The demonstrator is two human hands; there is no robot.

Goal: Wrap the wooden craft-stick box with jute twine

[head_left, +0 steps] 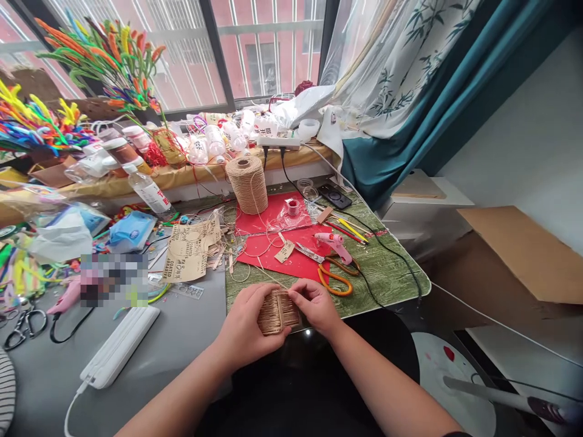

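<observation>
A small block wrapped in brown twine is held over the table's front edge. My left hand grips it from the left, thumb below and fingers above. My right hand is closed at its upper right corner, pinching the twine strand that leads up towards the large twine spool. The spool stands upright on red sheets. Beyond my hands lie orange-handled scissors, a pink glue gun and a small paper tag.
Sandpaper pieces, a clear ruler and a white power strip lie to the left. A black phone and pencils are at the back right. Bottles and pipe cleaners crowd the windowsill; black cables cross the green mat.
</observation>
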